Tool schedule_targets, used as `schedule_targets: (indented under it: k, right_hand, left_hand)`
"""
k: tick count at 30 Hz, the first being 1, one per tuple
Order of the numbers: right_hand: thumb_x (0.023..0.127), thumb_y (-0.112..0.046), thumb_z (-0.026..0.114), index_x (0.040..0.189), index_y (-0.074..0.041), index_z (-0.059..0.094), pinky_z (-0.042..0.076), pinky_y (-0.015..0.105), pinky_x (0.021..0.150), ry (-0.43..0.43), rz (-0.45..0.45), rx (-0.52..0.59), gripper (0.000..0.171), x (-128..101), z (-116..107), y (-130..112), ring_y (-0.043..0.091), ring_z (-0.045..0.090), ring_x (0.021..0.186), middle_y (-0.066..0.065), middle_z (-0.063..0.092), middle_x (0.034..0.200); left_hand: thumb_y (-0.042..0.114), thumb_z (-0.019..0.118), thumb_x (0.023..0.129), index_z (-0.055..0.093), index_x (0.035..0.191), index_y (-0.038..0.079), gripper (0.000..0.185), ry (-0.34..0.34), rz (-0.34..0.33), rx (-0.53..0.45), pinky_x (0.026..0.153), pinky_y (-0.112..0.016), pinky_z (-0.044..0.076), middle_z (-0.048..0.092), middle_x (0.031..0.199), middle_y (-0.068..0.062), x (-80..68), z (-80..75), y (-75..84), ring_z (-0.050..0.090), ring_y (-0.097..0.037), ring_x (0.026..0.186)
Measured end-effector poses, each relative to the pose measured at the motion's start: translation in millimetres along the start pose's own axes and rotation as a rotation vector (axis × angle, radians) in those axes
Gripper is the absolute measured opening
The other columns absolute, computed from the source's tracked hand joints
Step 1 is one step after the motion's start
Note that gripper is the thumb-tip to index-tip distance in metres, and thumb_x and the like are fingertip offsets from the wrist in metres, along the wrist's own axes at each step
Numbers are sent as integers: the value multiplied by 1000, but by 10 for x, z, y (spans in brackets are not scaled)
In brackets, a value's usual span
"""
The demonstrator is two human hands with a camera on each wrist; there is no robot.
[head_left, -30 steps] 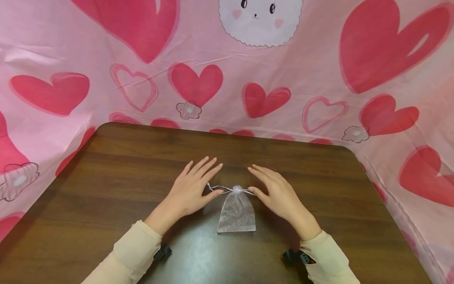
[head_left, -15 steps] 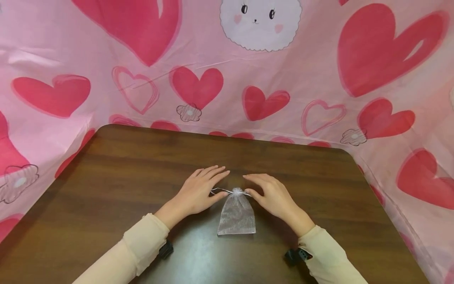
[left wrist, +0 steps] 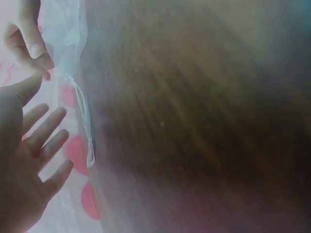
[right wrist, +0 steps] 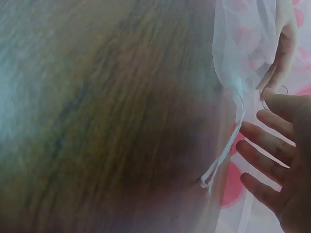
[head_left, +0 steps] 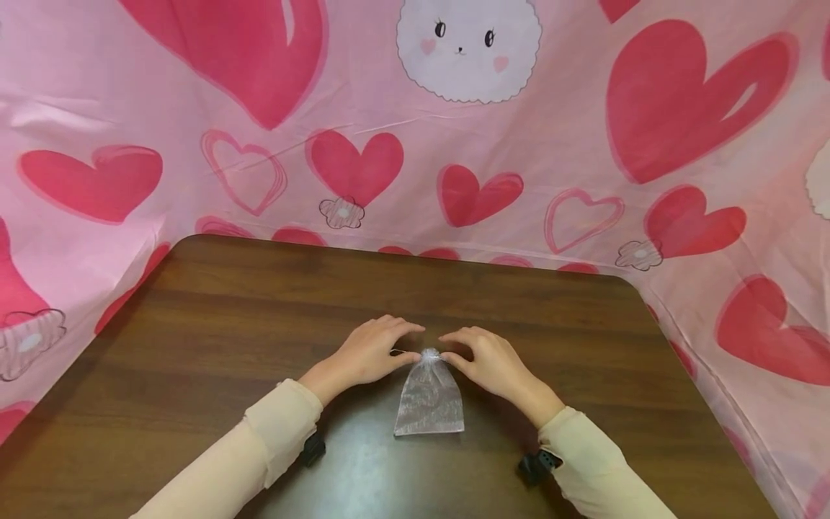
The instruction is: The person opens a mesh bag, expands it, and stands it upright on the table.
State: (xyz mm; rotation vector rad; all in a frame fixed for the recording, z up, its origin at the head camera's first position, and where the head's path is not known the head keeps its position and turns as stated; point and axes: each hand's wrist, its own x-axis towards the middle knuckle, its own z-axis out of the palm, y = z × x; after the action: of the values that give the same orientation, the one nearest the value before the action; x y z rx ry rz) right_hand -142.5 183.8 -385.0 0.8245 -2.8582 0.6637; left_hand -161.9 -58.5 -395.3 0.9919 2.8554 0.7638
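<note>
A sheer white organza drawstring bag (head_left: 430, 402) lies flat on the brown wooden table, its gathered neck pointing away from me. My left hand (head_left: 369, 352) is at the left of the neck, thumb tip close to the gather, fingers spread and slightly bent. On the other side my right hand (head_left: 499, 364) mirrors it, thumb at the neck's right. Neither hand grips the bag. White drawstring cords (left wrist: 86, 116) trail from the neck in the left wrist view, and a knotted cord end (right wrist: 206, 180) shows in the right wrist view.
The wooden table (head_left: 259, 303) has rounded far corners. Behind and beside it hangs a pink cloth (head_left: 382, 94) printed with red hearts and a white fluffy face. Dark wrist cameras sit under both beige sleeves (head_left: 223, 447).
Both hands have moved inward toward the bag's neck, their fingers bending more and their thumbs nearing the gather. The bag has stayed in place on the table.
</note>
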Motion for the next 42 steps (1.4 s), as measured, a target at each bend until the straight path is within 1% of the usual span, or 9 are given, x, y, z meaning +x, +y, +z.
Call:
schedule_targets:
  k: [4, 10, 15, 20, 24, 29, 33, 38, 42]
  right_hand:
    - [88, -30, 76, 116, -16, 73, 50, 32, 71, -60, 50, 42, 31, 20, 23, -19, 9, 59, 79, -9, 67, 92]
    - [88, -30, 77, 113, -14, 74, 46, 27, 63, -112, 61, 58, 30, 49, 70, -44, 6, 54, 71, -11, 61, 82]
    - [87, -25, 78, 109, -14, 74, 46, 26, 63, -120, 76, 61, 25, 61, 95, -72, 6, 57, 72, -11, 63, 82]
    - [84, -22, 80, 99, -17, 74, 46, 26, 62, -100, 101, 69, 16, 61, 111, -100, 6, 58, 71, -12, 63, 79]
    - [83, -20, 82, 93, -19, 72, 46, 25, 61, -79, 105, 91, 14, 56, 114, -108, 5, 58, 69, -12, 63, 77]
    - [83, -16, 82, 88, -20, 72, 49, 25, 61, -28, 75, 124, 12, 22, 108, -106, 4, 61, 69, -11, 66, 77]
    - [82, -11, 81, 84, -20, 73, 51, 27, 65, 26, 39, 151, 12, -37, 95, -110, 4, 63, 72, -10, 70, 80]
    - [82, -7, 81, 85, -18, 75, 55, 30, 72, 61, 16, 190, 13, -125, 55, -149, 7, 66, 77, -6, 72, 85]
    - [80, -5, 81, 85, -18, 75, 56, 31, 71, 111, -22, 185, 16, -195, 17, -185, 7, 65, 76, -7, 71, 84]
  left_hand:
    - [43, 70, 91, 65, 127, 20, 43, -42, -21, -17, 88, -39, 47, 64, 106, 7, 37, 43, 0, 57, -15, 102]
    - [41, 74, 88, 70, 118, 20, 37, -64, -44, -20, 81, -37, 48, 63, 96, 9, 70, 111, 21, 57, -13, 94]
    - [40, 77, 86, 72, 116, 18, 37, -73, -66, -7, 75, -37, 47, 61, 90, 9, 97, 148, 66, 55, -13, 89]
    - [39, 80, 84, 74, 111, 19, 35, -81, -91, -2, 74, -38, 47, 61, 90, 7, 111, 157, 103, 54, -15, 88]
    - [40, 80, 83, 75, 106, 21, 31, -70, -109, -6, 74, -38, 48, 64, 91, 8, 105, 149, 119, 56, -13, 88]
    - [38, 79, 84, 73, 104, 20, 28, -48, -130, -86, 72, -35, 48, 67, 86, 12, 73, 126, 138, 60, -7, 80]
    - [39, 79, 84, 71, 101, 22, 24, -23, -141, -143, 70, -34, 47, 67, 83, 16, 28, 108, 156, 61, -3, 74]
    - [40, 78, 85, 71, 95, 27, 17, 12, -143, -199, 69, -34, 47, 66, 80, 18, -47, 74, 195, 59, -1, 71]
    - [38, 76, 87, 72, 92, 31, 10, 48, -132, -249, 71, -35, 47, 65, 79, 21, -105, 40, 238, 59, 1, 72]
